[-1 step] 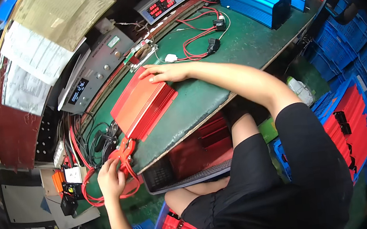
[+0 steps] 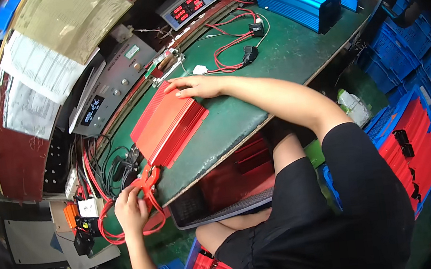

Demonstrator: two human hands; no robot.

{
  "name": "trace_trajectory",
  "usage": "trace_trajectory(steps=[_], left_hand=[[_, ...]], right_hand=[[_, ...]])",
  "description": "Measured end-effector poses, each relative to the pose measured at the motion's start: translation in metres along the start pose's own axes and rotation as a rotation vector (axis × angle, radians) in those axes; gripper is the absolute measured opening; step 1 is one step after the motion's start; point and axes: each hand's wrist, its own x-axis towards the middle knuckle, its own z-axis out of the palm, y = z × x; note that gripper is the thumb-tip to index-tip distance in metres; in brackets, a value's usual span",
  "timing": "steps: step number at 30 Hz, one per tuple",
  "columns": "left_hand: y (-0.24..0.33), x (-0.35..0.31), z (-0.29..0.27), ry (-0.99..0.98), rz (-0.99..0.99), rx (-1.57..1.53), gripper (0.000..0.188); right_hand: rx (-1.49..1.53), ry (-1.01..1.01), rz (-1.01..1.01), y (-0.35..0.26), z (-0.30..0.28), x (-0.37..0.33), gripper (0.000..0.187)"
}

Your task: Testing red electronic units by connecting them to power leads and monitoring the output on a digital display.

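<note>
A red finned metal case lies on the green bench top. My right hand rests over its far end, fingers stretched out flat on the upper face. At the near left end of the case, my left hand is closed around the handles of a red cable clamp. The clamp's jaws meet the end of the case; what they bite on is too small to tell. Red cable loops beneath my left hand.
Two blue finned cases stand at the far right of the bench. Behind the red case are a grey power supply and a meter with red digits. Leads with plugs lie beyond my right hand. Crates of red cases stand to the right.
</note>
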Motion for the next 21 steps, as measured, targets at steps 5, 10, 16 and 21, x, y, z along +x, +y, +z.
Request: trace_trajectory(steps=[5,10,16,21], left_hand=[[0.086,0.111,0.017,0.212,0.235,-0.096,0.025],[0.082,0.229,0.091,0.219,0.05,-0.113,0.041],[0.085,0.263,0.099,-0.085,-0.161,-0.288,0.044],[0.101,0.235,0.089,-0.07,-0.011,-0.402,0.042]], right_hand=[[-0.289,0.25,-0.074,0.01,-0.014,-0.007,0.041],[-0.618,0.543,-0.037,0.006,-0.057,-0.011,0.039],[-1.062,0.268,0.355,0.004,-0.06,-0.03,0.038],[-1.055,0.264,0.428,-0.005,-0.058,-0.029,0.028]])
